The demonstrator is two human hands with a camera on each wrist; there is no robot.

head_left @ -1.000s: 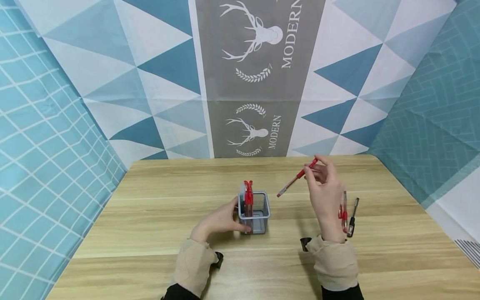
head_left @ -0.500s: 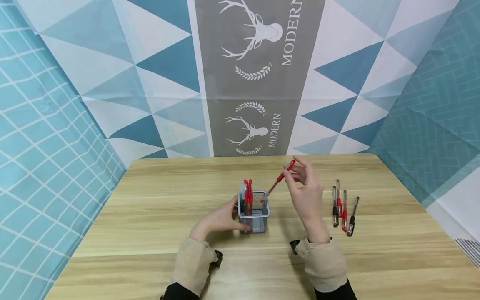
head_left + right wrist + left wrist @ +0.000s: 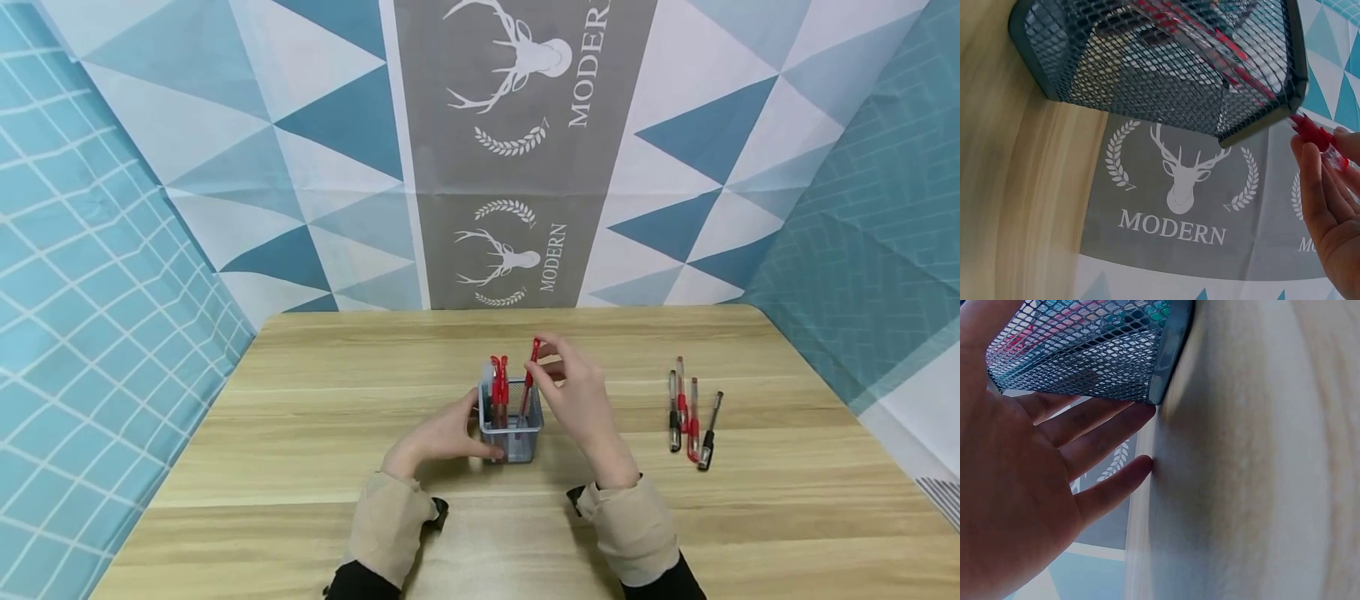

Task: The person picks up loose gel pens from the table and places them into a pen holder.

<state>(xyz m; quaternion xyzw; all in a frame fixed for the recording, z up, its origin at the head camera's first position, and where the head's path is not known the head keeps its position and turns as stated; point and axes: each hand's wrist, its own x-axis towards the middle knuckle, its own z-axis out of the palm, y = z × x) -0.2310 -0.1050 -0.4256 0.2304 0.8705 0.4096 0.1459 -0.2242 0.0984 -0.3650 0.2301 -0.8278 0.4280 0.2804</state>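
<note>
A grey metal mesh pen holder [image 3: 521, 451] stands on the table, with two upright red pens [image 3: 499, 390] and a pale item at its left side. My left hand [image 3: 444, 437] holds it from the left, thumb at the front and fingers behind. In the left wrist view those fingers [image 3: 1094, 428] lie along the mesh wall. Between thumb and fingertips, my right hand [image 3: 579, 402] pinches a red gel pen [image 3: 532, 367] near its upper end. The pen's lower part is inside the holder's right half, seen through the mesh [image 3: 1147, 81] in the right wrist view.
To the right on the wooden table [image 3: 300, 533] lie two red pens [image 3: 693, 423] and two black pens [image 3: 673, 417], side by side. A patterned cloth wall [image 3: 495, 167] rises behind the table, with blue hangings at both sides.
My right hand has moved left from beside the loose pens to the holder, and its red pen has turned more upright and gone down inside. The left hand stays on the holder.
</note>
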